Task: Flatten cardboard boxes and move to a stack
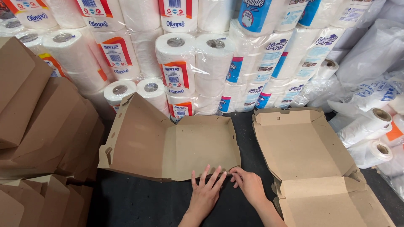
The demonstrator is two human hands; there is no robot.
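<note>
A flat brown cardboard box blank point(185, 145) lies partly folded on the dark table point(139, 204), its left panel raised. My left hand point(206, 191) rests flat with fingers spread on the blank's near edge. My right hand point(248, 185) pinches the blank's near right corner with its fingertips. A second, unfolded cardboard box point(307, 155) lies open to the right of my right hand.
Stacks of folded brown cardboard boxes point(42, 126) fill the left side. Wrapped packs of paper rolls point(189, 63) are piled along the back. Rolls of clear plastic bags point(370, 126) lie at the right.
</note>
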